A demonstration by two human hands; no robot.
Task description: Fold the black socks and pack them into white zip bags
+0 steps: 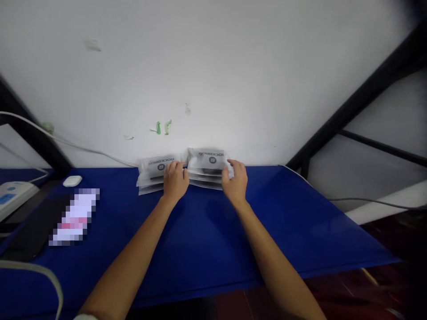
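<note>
Two small stacks of translucent plastic bags with dark ROCKBROS print lie side by side against the wall. On the right end of the left stack (154, 168) rests my left hand (175, 181), its thumb apart from the fingers and pointing toward the other stack. My right hand (236, 181) is at the right edge of the right stack (205, 164), thumb and fingers apart and touching the bags' edge. Several bags are layered in the right stack. What the bags contain is hard to see, and the fingertips are partly hidden.
A blue-covered table (207, 240) runs up to a white wall (233, 80). On the left are a phone with a blurred screen (76, 218), a white earbud case (72, 181), a white device (15, 195) and a white cable (76, 146). A black frame bar (333, 111) slants at right.
</note>
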